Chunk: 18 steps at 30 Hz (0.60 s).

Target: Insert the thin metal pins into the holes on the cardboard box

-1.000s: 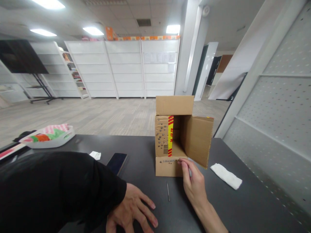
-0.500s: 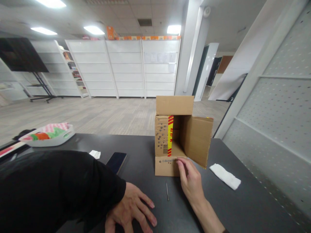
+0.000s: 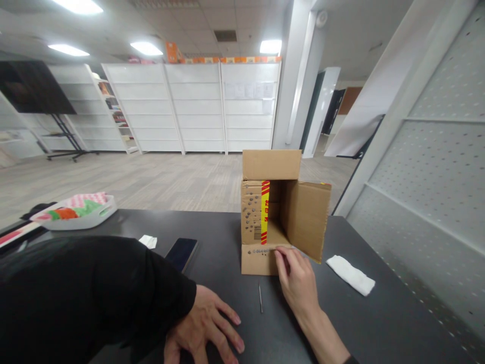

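An open cardboard box (image 3: 310, 217) stands on its side on the dark table, its opening towards me. Its lower front flap (image 3: 252, 264) hangs down and bears a row of small dark grey dots. Thumb and fingertips of my right hand (image 3: 299, 278) are pinched together at the end of that row; whatever they hold, if anything, is too small to make out. A thin metal tool (image 3: 260, 298) lies in front of the box, between my hands. My left hand (image 3: 202, 323), in a black sleeve, rests palm down with fingers spread.
A phone (image 3: 182, 255) and a small white paper (image 3: 148, 241) lie beyond my left forearm. At the right is a folded white tissue (image 3: 350, 275). A white basket (image 3: 108, 212) with colourful cloth stands at the far left. A perforated partition (image 3: 428, 202) borders the table's right side.
My right hand has shifted very slightly at the flap, its fingertips still pinched together there. My left hand has stayed in place. The view has moved a touch.
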Available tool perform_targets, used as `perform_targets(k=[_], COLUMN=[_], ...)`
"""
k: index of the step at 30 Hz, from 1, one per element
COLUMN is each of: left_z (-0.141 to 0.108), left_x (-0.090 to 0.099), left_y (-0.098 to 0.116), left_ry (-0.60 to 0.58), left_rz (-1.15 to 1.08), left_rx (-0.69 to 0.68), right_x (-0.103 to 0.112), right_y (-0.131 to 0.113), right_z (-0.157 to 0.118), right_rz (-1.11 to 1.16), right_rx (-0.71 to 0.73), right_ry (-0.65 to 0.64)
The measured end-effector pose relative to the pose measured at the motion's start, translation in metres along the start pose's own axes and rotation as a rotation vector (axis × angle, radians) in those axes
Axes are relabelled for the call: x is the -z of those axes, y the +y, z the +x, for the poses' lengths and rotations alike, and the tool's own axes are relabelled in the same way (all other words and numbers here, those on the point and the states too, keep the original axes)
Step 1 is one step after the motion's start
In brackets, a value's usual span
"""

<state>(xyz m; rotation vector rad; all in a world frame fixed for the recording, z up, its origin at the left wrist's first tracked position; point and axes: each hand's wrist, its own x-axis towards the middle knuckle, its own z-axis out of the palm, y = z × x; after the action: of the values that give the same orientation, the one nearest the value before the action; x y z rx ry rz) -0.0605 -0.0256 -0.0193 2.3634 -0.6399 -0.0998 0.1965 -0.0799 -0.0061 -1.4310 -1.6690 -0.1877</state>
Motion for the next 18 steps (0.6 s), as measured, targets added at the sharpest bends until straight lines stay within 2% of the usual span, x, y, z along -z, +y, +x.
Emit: perform_targets(k=[7,9,14,16,18], left_z=[0.006,0.005,-0.001,-0.001,-0.001], left_x=[0.01,0.009,0.0,-0.002,-0.002], left_y=[0.008,0.007,0.0,-0.002,-0.002], left_ry=[0.065,0.048,0.042,0.03,-0.015], left_rz=[-0.179,-0.158,0.042,0.044,-0.01], left_rx=[0.157,0.14,-0.038,-0.033,0.029], right_x=[0.005,0.005,0.003,0.003,0.003], right_y=[-0.003,-0.002,0.002,0.003,0.003], right_z=[-0.003,-0.003,-0.004,-0.004,-0.005], right_rz=[-0.045,-0.066,-0.103,-0.097,-0.102], right_rx=[0.106,0.119,0.093,0.098,0.101], right_ry=[0.048,0.048,0.008,0.02,0.026])
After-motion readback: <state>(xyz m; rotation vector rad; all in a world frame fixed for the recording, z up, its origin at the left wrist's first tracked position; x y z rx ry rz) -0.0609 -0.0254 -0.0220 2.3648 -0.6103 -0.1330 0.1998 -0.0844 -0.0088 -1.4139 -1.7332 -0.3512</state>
